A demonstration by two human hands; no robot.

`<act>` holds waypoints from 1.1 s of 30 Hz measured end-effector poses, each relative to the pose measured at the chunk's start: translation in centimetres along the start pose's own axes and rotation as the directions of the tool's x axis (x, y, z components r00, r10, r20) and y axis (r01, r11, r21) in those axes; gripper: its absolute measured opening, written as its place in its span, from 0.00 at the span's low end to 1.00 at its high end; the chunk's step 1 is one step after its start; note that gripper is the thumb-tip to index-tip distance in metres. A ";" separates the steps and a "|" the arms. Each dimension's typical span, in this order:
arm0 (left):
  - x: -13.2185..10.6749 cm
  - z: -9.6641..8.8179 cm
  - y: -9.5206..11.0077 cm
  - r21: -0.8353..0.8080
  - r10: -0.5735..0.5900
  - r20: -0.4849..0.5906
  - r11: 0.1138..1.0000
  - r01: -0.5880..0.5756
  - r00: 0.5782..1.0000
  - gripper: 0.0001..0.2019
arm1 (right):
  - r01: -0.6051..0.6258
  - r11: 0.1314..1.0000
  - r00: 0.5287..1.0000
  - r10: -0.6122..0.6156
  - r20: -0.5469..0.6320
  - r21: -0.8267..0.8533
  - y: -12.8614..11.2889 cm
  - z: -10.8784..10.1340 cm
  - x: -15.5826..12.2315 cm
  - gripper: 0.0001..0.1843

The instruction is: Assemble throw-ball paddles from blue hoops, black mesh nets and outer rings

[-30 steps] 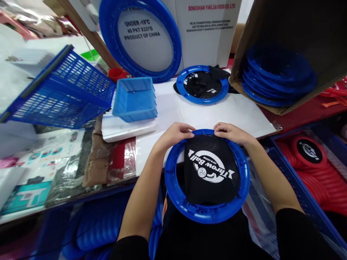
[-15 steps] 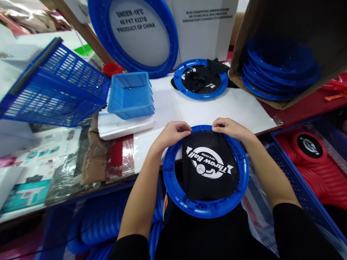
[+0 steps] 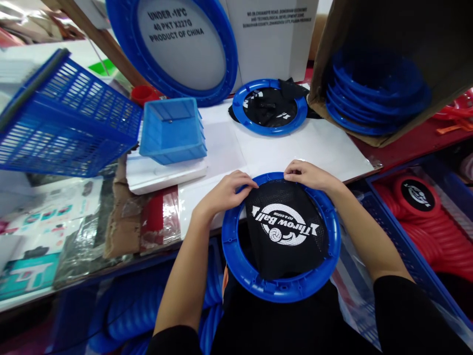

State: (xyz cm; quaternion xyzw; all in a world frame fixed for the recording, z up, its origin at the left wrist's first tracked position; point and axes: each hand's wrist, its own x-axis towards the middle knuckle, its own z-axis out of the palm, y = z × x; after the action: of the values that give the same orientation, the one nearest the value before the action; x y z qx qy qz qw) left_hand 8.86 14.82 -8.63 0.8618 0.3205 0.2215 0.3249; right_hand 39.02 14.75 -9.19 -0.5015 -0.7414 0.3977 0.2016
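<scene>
A blue plastic ring (image 3: 283, 292) is at the table's front edge, close against my body. Across its opening lies a black mesh cloth (image 3: 288, 259) printed "Throw Ball" in white; a gap shows along the ring's left inner side. At the ring's upper left, my left hand (image 3: 232, 191) pinches the mesh's top corner, thumb and forefinger together. My right hand (image 3: 306, 174) has its fingers closed at the top right of the rim, where mesh meets plastic. Both fingertips partly hide what they grip.
On the white tabletop (image 3: 221, 128) sit a light-blue bin (image 3: 173, 135) and another ring (image 3: 275, 130) with black mesh pieces. A blue basket (image 3: 92, 108) leans at left. A carton (image 3: 316, 88) holds stacked blue rings (image 3: 369, 111). Red rings (image 3: 424, 231) fill a crate at lower right.
My left hand has shifted slightly left and down along the rim, its fingers on the mesh corner. The mesh's lower edge hangs a little lower. The view has turned slightly.
</scene>
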 end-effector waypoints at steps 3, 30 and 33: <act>0.0 0.2 0.6 0.018 -0.016 -0.014 1.000 0.016 1.000 0.12 | 0.018 1.000 1.000 -0.018 0.017 0.009 -0.1 -0.2 -0.2 0.09; 0.4 5.0 4.0 0.498 0.036 0.085 0.864 -0.074 0.996 0.37 | 0.041 0.996 0.994 -0.034 0.101 -0.077 -1.2 -0.5 0.2 0.14; 0.7 5.3 3.9 0.514 -0.002 0.127 0.855 -0.064 0.992 0.37 | 0.041 0.996 0.992 -0.031 0.120 -0.081 -1.2 -0.7 0.4 0.12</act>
State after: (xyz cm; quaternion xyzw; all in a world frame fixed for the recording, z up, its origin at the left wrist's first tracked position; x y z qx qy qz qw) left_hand 14.05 10.80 -9.50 0.9343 0.3337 0.0791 0.0969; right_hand 38.64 15.12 -7.88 -0.4715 -0.7769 0.3920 0.1431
